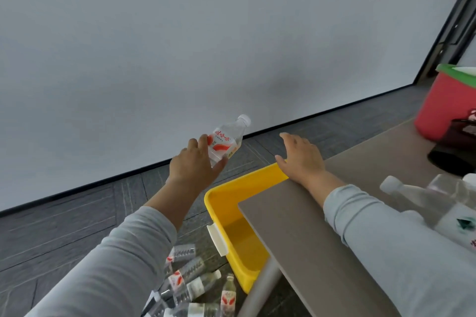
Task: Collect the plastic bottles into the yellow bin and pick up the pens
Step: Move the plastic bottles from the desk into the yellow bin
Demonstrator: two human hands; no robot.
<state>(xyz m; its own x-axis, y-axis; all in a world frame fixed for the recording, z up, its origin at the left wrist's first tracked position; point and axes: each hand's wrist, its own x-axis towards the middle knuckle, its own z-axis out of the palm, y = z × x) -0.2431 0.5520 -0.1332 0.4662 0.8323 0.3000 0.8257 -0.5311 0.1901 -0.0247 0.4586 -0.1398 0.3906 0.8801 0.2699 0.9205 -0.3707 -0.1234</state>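
We count two hands, one bin and three groups of bottles. Our left hand (195, 162) grips one clear bottle (226, 141), fingers and thumb curled round its lower half; it has a white cap and a red-and-orange label, and it is held tilted in the air over the grey floor (77, 213), just beyond the far left corner of the yellow bin (231, 213). Our right hand (301, 157) holds nothing, its fingers straight and spread over the far corner of the table (322, 226), where the bin's rim passes beneath. The single yellow bin stands on the floor with a white latch (217, 239) on its near side; the table covers much of it, so we cannot tell what lies inside. Beside the bin, on the floor at the bottom of the view, lies a heap of bottles (190, 283); we count at least six, one small one standing upright. On the table at the right lie at least two more clear bottles (412, 195), too blurred to count exactly. Farther back on the table stands one red bucket (448, 105) with a green rim, just beside a dark object (456, 147).
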